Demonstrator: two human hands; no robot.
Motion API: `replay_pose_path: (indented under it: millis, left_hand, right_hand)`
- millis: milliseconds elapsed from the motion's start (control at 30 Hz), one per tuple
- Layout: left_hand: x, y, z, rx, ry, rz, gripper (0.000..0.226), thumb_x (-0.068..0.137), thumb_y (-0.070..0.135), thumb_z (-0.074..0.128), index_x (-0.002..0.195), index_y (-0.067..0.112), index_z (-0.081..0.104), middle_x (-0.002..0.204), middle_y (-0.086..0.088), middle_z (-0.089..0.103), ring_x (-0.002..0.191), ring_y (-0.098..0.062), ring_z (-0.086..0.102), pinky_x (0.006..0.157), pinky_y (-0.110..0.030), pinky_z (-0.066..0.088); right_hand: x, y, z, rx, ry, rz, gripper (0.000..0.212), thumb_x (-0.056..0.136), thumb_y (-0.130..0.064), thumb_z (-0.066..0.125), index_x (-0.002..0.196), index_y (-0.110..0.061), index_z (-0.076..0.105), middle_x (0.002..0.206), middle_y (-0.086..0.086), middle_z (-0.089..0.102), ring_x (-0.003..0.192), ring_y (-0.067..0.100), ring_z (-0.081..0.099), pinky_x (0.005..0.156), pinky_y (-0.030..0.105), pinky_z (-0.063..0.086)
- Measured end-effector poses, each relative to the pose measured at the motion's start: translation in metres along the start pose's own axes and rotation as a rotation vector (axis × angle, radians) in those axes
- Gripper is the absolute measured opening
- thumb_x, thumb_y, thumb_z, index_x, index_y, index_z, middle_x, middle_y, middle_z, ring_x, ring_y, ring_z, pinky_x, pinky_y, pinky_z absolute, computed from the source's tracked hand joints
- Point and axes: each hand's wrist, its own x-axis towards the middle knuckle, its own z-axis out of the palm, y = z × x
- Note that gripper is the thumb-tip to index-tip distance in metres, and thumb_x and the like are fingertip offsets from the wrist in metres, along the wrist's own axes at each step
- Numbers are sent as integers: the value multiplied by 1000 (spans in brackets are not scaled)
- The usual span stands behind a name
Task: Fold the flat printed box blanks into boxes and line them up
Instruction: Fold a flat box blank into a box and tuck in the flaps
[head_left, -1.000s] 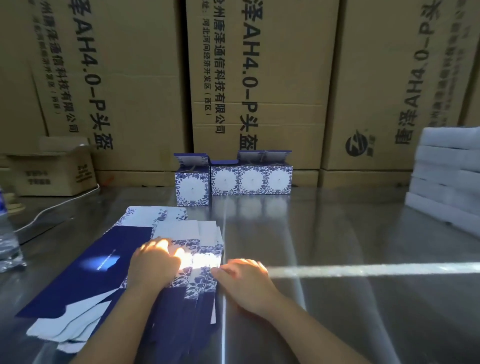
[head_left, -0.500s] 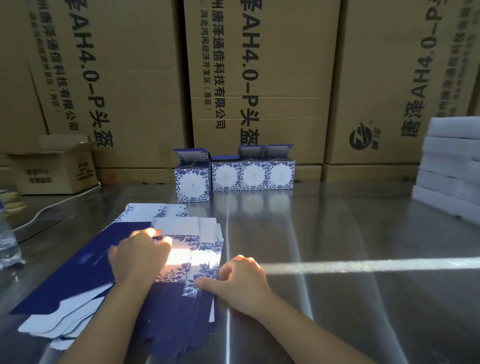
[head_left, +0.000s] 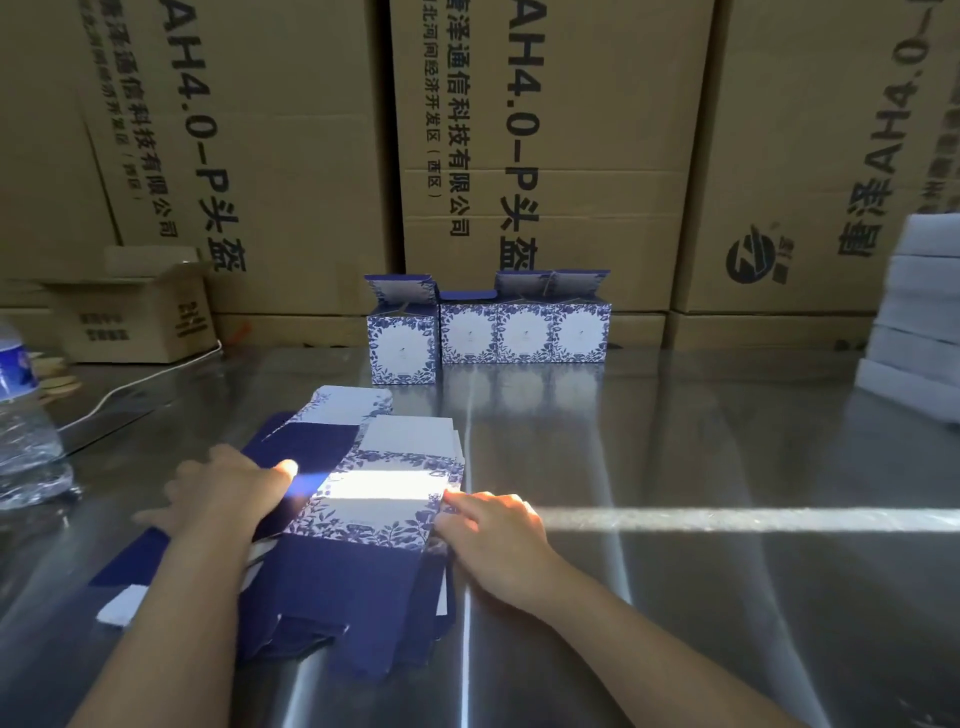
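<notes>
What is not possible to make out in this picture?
Head view only.
- Blank stack: its count; the top blank covers the rest.
- Right hand: its grip; curled fingers are hidden beneath it.
- Water bottle: cut by the left edge.
- White stack: blurred, cut by the right edge.
- Folded boxes: centre print too small.

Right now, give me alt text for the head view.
Two hands work a stack of flat blue-and-white box blanks on a metal table: the left hand rests on it, the right hand touches the right edge of the top blank. Four folded boxes stand at the back before large cartons.
</notes>
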Motion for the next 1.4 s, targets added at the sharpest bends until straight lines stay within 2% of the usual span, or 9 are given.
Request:
replay_pose_path:
  millis: [133, 500, 767, 933, 1067, 1233, 1267, 1300, 1400]
  left_hand:
    - [-8, 3, 7, 56, 0, 111, 59, 87, 51, 51, 130, 11, 47, 134, -15, 48, 122, -36, 44, 100, -44, 34]
    - [-12, 3, 8, 27, 81, 261, 32, 88, 39, 49, 75, 10, 55, 93, -13, 62, 89, -33, 55, 81, -37, 45]
    - [-12, 7, 10, 12, 44, 241, 51, 87, 44, 52, 132, 21, 50, 136, -8, 51, 121, -35, 46, 98, -42, 35]
    - [-13, 18, 5, -526, -194, 288, 61, 88, 37, 60, 141, 16, 39, 141, -11, 44, 123, -30, 45, 97, -36, 34]
    - [-25, 31, -2, -622, -253, 382, 63, 89, 37, 59, 143, 16, 35, 123, -8, 55, 87, -6, 61, 73, -16, 44]
    - [-46, 65, 5, -841, -535, 367, 29, 96, 23, 50, 122, 10, 53, 99, 7, 37, 69, -15, 49, 69, -28, 44]
    - [-52, 75, 8, -873, -576, 376, 37, 96, 21, 50, 129, 5, 48, 124, -27, 43, 67, -15, 47, 69, -31, 45]
    - [-61, 84, 11, -931, -625, 376, 43, 96, 23, 51, 135, 6, 44, 89, -13, 51, 73, -17, 49, 75, -35, 47]
    - [-87, 111, 20, -1082, -798, 345, 34, 91, 32, 57, 122, 18, 51, 125, 2, 49, 111, -15, 58, 100, -40, 45]
  right_hand:
    - [-4, 1, -14, 388, -193, 86, 40, 97, -32, 37, 117, -6, 61, 112, 11, 61, 109, 26, 56, 103, 42, 39]
    - [-14, -7, -14, 262, 33, -166, 45, 95, -42, 47, 74, -1, 47, 73, 4, 48, 74, 17, 47, 71, 32, 39]
    - [-11, -10, -9, 507, -47, -2, 42, 82, -50, 65, 63, -13, 61, 105, -9, 52, 102, 3, 48, 79, 19, 34]
    - [-6, -6, -19, 702, 85, 63, 27, 88, -26, 64, 75, -2, 62, 98, 19, 62, 78, 15, 52, 67, 28, 42]
    - [1, 25, -73, 1114, 78, 309, 13, 89, -19, 60, 76, -15, 59, 50, -1, 58, 42, 13, 54, 42, 21, 45]
    - [-3, 77, -116, 1139, 39, 407, 16, 87, -30, 60, 91, -16, 64, 69, 4, 66, 49, 19, 62, 42, 22, 42]
    - [-5, 85, -122, 1166, 63, 403, 17, 88, -31, 60, 91, -16, 65, 71, 5, 67, 52, 19, 64, 43, 23, 43]
    - [-6, 94, -127, 1217, 86, 398, 18, 89, -30, 59, 90, -15, 66, 70, 5, 69, 53, 19, 65, 44, 24, 46]
    - [-14, 117, -131, 1339, 105, 307, 30, 89, -37, 55, 99, -11, 66, 77, 8, 73, 63, 22, 70, 49, 30, 54]
